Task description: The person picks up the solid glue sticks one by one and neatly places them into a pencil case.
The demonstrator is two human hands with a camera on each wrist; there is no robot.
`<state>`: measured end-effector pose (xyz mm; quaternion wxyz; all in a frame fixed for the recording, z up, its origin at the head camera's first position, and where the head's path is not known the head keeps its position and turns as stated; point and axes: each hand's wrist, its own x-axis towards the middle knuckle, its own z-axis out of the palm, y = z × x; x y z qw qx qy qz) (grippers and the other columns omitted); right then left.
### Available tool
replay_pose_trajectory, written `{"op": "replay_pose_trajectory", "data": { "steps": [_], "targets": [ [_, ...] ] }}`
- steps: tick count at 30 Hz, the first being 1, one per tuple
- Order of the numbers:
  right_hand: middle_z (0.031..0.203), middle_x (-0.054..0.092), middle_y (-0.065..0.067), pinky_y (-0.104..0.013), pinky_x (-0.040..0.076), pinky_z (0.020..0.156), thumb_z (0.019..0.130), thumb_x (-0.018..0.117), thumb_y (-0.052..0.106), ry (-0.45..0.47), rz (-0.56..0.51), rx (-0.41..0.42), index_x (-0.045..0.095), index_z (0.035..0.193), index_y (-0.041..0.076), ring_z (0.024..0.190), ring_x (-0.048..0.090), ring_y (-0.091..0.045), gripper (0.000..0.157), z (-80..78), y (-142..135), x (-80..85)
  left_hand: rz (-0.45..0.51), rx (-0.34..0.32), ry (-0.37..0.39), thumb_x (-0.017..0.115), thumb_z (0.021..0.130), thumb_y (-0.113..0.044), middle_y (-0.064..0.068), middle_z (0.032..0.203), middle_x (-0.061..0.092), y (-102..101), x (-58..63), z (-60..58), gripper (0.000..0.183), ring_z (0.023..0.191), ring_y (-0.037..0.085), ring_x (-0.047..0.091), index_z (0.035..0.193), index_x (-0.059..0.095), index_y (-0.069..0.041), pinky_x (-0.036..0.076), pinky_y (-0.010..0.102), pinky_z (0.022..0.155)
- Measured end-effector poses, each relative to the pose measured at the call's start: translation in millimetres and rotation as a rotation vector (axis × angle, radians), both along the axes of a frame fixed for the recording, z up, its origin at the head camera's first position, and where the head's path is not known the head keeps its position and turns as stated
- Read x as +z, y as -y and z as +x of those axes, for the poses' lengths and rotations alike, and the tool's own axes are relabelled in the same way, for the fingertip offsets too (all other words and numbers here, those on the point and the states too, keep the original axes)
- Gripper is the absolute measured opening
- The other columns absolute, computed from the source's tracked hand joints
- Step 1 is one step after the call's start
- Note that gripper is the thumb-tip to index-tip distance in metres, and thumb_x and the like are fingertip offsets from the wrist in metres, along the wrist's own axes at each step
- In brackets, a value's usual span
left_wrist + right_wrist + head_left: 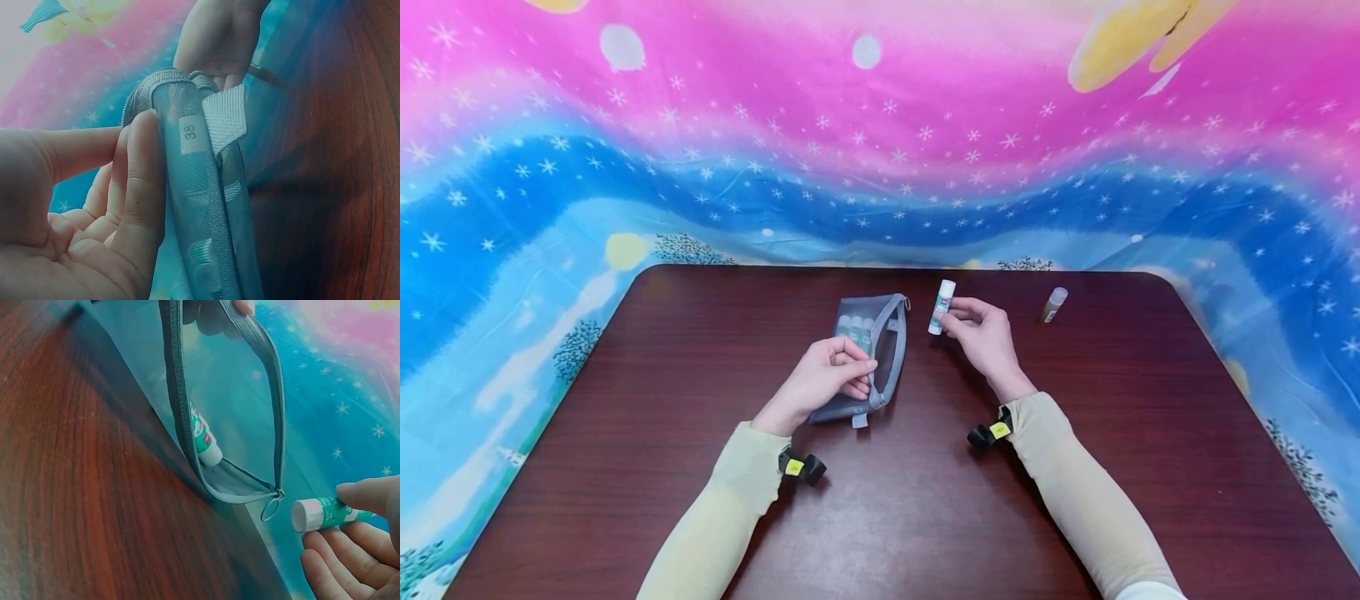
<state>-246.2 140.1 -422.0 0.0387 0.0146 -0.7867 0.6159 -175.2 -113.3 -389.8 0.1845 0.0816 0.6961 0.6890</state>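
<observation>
A grey mesh zip pouch [891, 358] lies on the table with its mouth open to the right. My left hand [838, 371] pinches the near edge of that mouth between thumb and fingers. Several green-and-white glue sticks [854, 327] show through the mesh, and one glue stick [205, 434] is visible through the opening in the right wrist view. My right hand [985, 333] holds another glue stick [942, 307], white cap up in the head view, just right of the pouch. In the right wrist view, thumb and fingers grip this glue stick [331, 514] beside the zip's ring pull [270, 508].
Farther right on the dark wooden table [895, 517] stands a small clear-capped tube [1054, 306]. A patterned pink and blue cloth [880, 150] hangs behind the table's far edge. Each wrist carries a black camera mount [811, 468].
</observation>
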Motion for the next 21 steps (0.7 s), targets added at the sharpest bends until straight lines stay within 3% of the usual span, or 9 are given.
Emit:
{"op": "replay_pose_trajectory", "data": {
  "steps": [6, 9, 21],
  "targets": [
    [0.099, 0.064, -0.024, -0.046, 0.053, 0.080, 0.085, 0.070, 0.010, 0.008, -0.007, 0.030, 0.062, 0.114, -0.005, 0.088, 0.064, -0.036, 0.033, 17.0, 9.5, 25.2, -0.006, 0.001, -0.003, 0.064, 0.088, -0.003, 0.025, 0.078, 0.063, -0.1, 1.4, 1.1, 0.019, 0.065, 0.029, 0.064, 0.099, 0.055, 0.010, 0.056, 0.043, 0.070],
    [0.098, 0.065, -0.023, -0.049, 0.052, 0.080, 0.085, 0.070, 0.009, 0.004, -0.013, 0.035, 0.062, 0.113, -0.005, 0.087, 0.063, -0.038, 0.033, 18.7, 10.9, 26.4, -0.005, 0.003, -0.003, 0.064, 0.088, -0.004, 0.025, 0.078, 0.063, -0.4, 1.8, 1.4, 0.019, 0.065, 0.028, 0.064, 0.099, 0.055, 0.010, 0.056, 0.043, 0.070],
    [0.099, 0.065, -0.022, -0.036, 0.055, 0.075, 0.085, 0.070, 0.010, 0.017, 0.018, 0.047, 0.062, 0.114, -0.004, 0.087, 0.065, -0.033, 0.034, 22.7, 13.5, 25.8, 0.002, -0.001, -0.006, 0.064, 0.088, -0.003, 0.025, 0.078, 0.063, -0.1, 1.1, 0.9, 0.019, 0.065, 0.027, 0.064, 0.099, 0.055, 0.010, 0.056, 0.042, 0.071]
  ]
}}
